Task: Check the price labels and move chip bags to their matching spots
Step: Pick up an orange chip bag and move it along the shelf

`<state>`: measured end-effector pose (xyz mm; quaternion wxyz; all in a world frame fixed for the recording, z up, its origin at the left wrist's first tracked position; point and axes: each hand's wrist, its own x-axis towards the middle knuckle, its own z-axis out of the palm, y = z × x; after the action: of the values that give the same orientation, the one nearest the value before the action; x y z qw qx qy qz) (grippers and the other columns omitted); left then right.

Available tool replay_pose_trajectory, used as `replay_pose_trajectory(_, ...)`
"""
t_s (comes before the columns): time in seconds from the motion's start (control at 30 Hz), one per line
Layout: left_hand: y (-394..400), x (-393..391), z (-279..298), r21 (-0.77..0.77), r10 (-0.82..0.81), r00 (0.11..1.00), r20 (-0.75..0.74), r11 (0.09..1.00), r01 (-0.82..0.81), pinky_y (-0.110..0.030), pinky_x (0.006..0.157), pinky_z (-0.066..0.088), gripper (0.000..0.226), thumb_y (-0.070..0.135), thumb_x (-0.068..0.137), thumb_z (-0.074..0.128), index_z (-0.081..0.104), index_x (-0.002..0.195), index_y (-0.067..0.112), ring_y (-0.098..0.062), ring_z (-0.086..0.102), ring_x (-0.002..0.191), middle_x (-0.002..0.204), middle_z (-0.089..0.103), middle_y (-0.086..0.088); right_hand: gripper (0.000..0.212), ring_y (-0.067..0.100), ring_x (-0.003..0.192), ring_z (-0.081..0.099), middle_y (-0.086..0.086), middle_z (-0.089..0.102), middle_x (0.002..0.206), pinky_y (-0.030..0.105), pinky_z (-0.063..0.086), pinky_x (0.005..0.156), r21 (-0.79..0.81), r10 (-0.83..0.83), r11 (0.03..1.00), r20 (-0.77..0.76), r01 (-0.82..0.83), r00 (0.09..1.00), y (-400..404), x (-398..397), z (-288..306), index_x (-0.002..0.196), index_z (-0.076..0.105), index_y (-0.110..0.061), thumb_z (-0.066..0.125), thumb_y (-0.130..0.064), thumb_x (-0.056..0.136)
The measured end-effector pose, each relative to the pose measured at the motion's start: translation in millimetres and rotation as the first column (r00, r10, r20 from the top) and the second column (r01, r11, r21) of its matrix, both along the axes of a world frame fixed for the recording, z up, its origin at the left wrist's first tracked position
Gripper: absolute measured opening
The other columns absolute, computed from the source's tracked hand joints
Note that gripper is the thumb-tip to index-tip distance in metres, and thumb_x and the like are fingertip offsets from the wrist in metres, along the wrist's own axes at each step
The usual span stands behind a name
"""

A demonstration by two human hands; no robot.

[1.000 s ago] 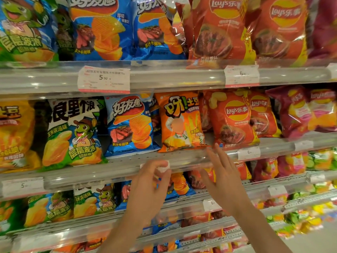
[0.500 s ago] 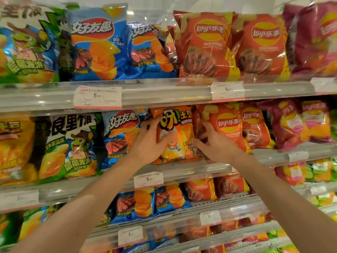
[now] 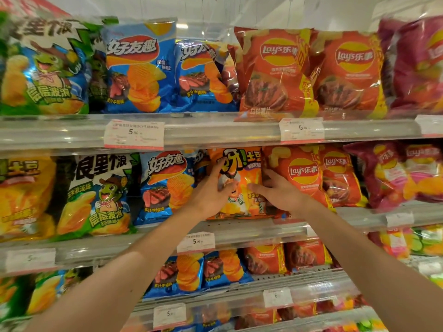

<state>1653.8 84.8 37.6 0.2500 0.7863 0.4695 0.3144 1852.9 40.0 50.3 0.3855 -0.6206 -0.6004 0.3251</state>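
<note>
The orange chip bag (image 3: 242, 185) stands upright on the middle shelf (image 3: 251, 227), wedged between a blue bag (image 3: 165, 188) on its left and a red Lay's bag (image 3: 302, 173) on its right, touching both. Just below it on the shelf rail sits a price label (image 3: 196, 242) reading 5.90.

I judge this bag to be light, puffed with air, and slick in its glossy film; the chips inside will crush if I squeeze hard. The side edges look like the place to take hold, with gentle pressure, or the crimped top seam.

My left hand (image 3: 211, 190) lies against the bag's left edge, fingers partly spread and curled around the side, thumb across the front print. My right hand (image 3: 278, 191) presses on the bag's right edge, thumb on the front face, fingers reaching behind between it and the red bag; their tips are hidden. Both hands seem to clasp the bag from either side, though I cannot tell how firm the hold is or whether the bag has left the shelf.
</note>
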Motion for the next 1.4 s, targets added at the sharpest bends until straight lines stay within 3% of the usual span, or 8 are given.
replay_pose_trajectory(0.23, -8.4, 2.8, 14.4, 0.083, 0.051, 0.998, -0.038, 0.995, -0.048, -0.028, 0.046, 0.035, 0.074, 0.057, 0.099, 0.049, 0.011, 0.16, 0.042, -0.035, 0.07, 0.08, 0.109, 0.072, -0.022, 0.052, 0.019, 0.113, 0.067, 0.001, 0.069, 0.126, 0.045, 0.05, 0.106, -0.018, -0.029, 0.999, -0.11, 0.027, 0.994, 2.4, 9.9, 1.5, 0.14, 0.051, -0.028, 0.07, -0.038, 0.093)
replay_pose_trajectory(0.43, -27.9, -14.1, 20.6, 0.134, 0.027, 0.999, -0.043, 0.991, -0.021, -0.029, 0.049, 0.047, 0.07, 0.058, 0.098, 0.05, 0.015, 0.158, 0.045, -0.003, 0.052, 0.041, 0.065, 0.058, 0.009, 0.057, 0.016, 0.108, 0.068, -0.003, 0.07, 0.119, 0.048, 0.052, 0.104, 0.04, 0.038, 0.999, -0.076, -0.035, 0.996, -12.5, 6.0, -1.5, 0.144, 0.046, -0.031, 0.067, -0.044, 0.093)
replay_pose_trajectory(0.67, -64.1, -39.6, 20.9, 0.119, 0.015, 1.0, -0.01, 0.993, -0.014, -0.013, 0.043, 0.034, 0.07, 0.056, 0.099, 0.051, 0.017, 0.158, 0.045, -0.001, 0.046, 0.039, 0.054, 0.045, 0.009, 0.085, -0.005, 0.097, 0.07, -0.001, 0.066, 0.123, 0.014, 0.055, 0.079, 0.186, 0.197, 0.966, -0.068, -0.181, 0.978, -36.9, -9.0, -1.9, 0.157, 0.011, -0.046, 0.066, -0.029, 0.094)
replay_pose_trajectory(0.8, -83.9, -58.0, 12.2, 0.069, 0.047, 0.999, -0.003, 0.997, -0.046, -0.024, 0.054, 0.042, 0.073, 0.058, 0.095, 0.055, 0.015, 0.156, 0.052, -0.005, 0.052, 0.048, 0.071, 0.046, 0.009, 0.088, 0.002, 0.116, 0.065, -0.015, 0.061, 0.134, 0.041, 0.053, 0.104, 0.173, 0.297, 0.944, -0.068, -0.282, 0.953, -46.1, -18.0, -10.7, 0.154, 0.019, -0.055, 0.068, -0.051, 0.081)
replay_pose_trajectory(0.93, -100.8, -79.8, 1.3, -0.001, 0.036, 0.997, 0.067, 0.999, -0.037, -0.029, 0.066, 0.052, 0.075, 0.056, 0.093, 0.062, 0.016, 0.152, 0.059, -0.007, 0.059, 0.056, 0.079, 0.062, 0.015, 0.086, -0.007, 0.116, 0.061, -0.033, 0.062, 0.127, 0.034, 0.05, 0.105, 0.17, 0.357, 0.92, 0.011, -0.353, 0.934, -52.1, -34.2, -17.5, 0.153, 0.019, -0.056, 0.066, -0.056, 0.081)
replay_pose_trajectory(1.07, -110.1, -104.1, -5.4, -0.031, 0.089, 0.987, 0.134, 0.996, -0.086, -0.045, 0.096, 0.056, 0.082, 0.055, 0.088, 0.069, 0.015, 0.148, 0.066, -0.024, 0.065, 0.115, 0.139, 0.059, 0.0, 0.084, -0.006, 0.111, 0.064, -0.039, 0.062, 0.122, 0.034, 0.056, 0.098, 0.176, 0.391, 0.906, 0.009, -0.386, 0.921, -56.2, -57.1, -22.0, 0.151, 0.019, -0.06, 0.066, -0.054, 0.082)
replay_pose_trajectory(1.17, -118.2, -125.9, -8.0, -0.064, 0.104, 0.982, 0.157, 0.993, -0.095, -0.047, 0.106, 0.051, 0.086, 0.055, 0.085, 0.072, 0.015, 0.147, 0.069, -0.019, 0.057, 0.127, 0.149, 0.043, 0.022, 0.082, 0.009, 0.112, 0.068, -0.028, 0.057, 0.139, 0.046, 0.058, 0.093, 0.167, 0.389, 0.905, 0.046, -0.391, 0.92, -59.1, -79.2, -26.7, 0.146, 0.018, -0.069, 0.066, -0.062, 0.08)
replay_pose_trajectory(1.4, -144.2, -196.8, -13.4, -0.104, 0.144, 0.963, 0.227, 0.987, -0.123, -0.044, 0.117, 0.04, 0.084, 0.057, 0.086, 0.07, 0.011, 0.144, 0.074, -0.002, 0.033, 0.146, 0.161, 0.027, 0.029, 0.083, -0.01, 0.107, 0.065, -0.029, 0.058, 0.137, 0.012, 0.054, 0.08, 0.142, 0.414, 0.902, -0.014, -0.408, 0.91, -78.2, -157.2, -23.9, 0.149, 0.021, -0.063, 0.068, -0.048, 0.082)
